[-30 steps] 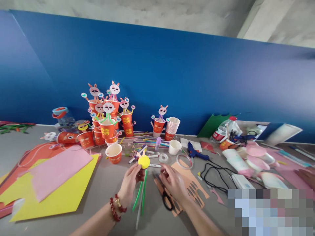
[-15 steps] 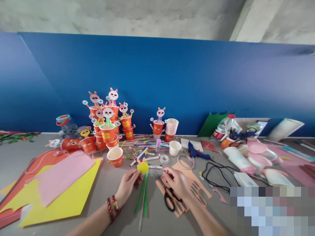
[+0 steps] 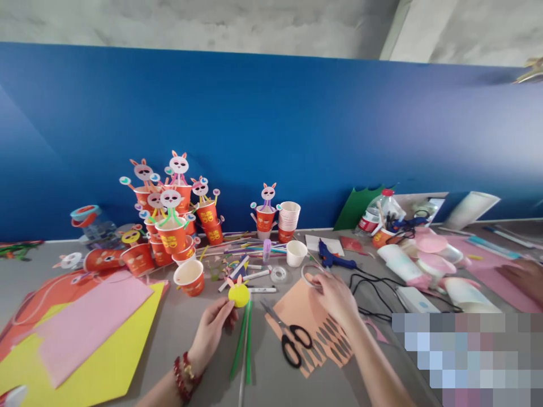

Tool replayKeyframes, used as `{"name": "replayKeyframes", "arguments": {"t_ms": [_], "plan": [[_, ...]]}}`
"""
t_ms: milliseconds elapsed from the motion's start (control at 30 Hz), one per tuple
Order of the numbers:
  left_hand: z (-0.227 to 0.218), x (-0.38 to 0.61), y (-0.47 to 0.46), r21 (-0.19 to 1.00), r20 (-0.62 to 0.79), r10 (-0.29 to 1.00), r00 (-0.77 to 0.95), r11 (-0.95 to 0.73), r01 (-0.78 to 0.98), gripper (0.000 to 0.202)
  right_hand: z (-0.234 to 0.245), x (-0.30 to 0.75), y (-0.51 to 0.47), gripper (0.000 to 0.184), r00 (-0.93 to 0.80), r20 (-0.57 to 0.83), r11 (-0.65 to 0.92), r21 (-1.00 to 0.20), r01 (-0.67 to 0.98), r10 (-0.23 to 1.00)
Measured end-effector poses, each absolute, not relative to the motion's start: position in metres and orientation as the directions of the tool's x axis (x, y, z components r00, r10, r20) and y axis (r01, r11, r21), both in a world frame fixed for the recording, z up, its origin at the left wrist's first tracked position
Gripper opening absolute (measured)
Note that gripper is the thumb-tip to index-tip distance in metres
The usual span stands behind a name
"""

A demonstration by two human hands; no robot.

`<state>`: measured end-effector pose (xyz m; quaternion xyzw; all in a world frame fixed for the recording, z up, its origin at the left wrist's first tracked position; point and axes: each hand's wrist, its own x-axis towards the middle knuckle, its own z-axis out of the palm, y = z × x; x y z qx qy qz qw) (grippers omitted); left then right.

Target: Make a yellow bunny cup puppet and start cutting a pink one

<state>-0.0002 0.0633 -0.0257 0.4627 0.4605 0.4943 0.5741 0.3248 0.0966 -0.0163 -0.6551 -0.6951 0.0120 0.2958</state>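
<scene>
Between the thumb and fingers of my left hand (image 3: 212, 328) is a yellow paper rabbit head (image 3: 238, 295) with peach ears. Green pipe cleaners (image 3: 248, 345) and a pale stick lie on the table just below it. My right hand (image 3: 337, 297) has its fingers closed on the edge of a wide roll of tape (image 3: 306, 267); part of the roll is hidden behind them. Under and beside that hand is peach paper (image 3: 294, 297) with several leaf-shaped cut-outs. Black-handled scissors (image 3: 292, 345) lie partly open on this paper.
Orange paper cups (image 3: 173, 240) with rabbit figures stand at the back left. A blue glue gun (image 3: 335, 257) and its black cable lie to the right. Coloured sheets (image 3: 127, 350) cover the left side. Markers (image 3: 262, 290) lie in the middle. Another person's hand (image 3: 524, 282) shows far right.
My right hand has moved from above the scissors, up and right to the tape roll, and taken hold of it. My left hand still holds the rabbit head. The view has shifted slightly.
</scene>
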Motion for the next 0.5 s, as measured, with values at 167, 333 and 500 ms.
{"name": "replayKeyframes", "arguments": {"t_ms": [167,333,500], "plan": [[-0.027,-0.002,0.061,0.992,-0.036,0.995,0.091,0.046,-0.119,0.047,-0.008,0.328,0.094,0.013,-0.011,0.378,0.149,-0.337,0.930,0.926],[-0.017,-0.011,0.058,0.980,0.198,0.966,0.166,-0.195,-0.032,0.040,0.025,0.310,0.074,0.010,-0.182,0.289,0.320,-0.556,0.767,0.940],[0.017,-0.009,0.045,0.845,0.443,0.725,0.528,-0.534,0.024,0.034,0.043,0.257,0.046,0.013,-0.502,0.282,0.505,-0.770,0.390,0.817]]}}
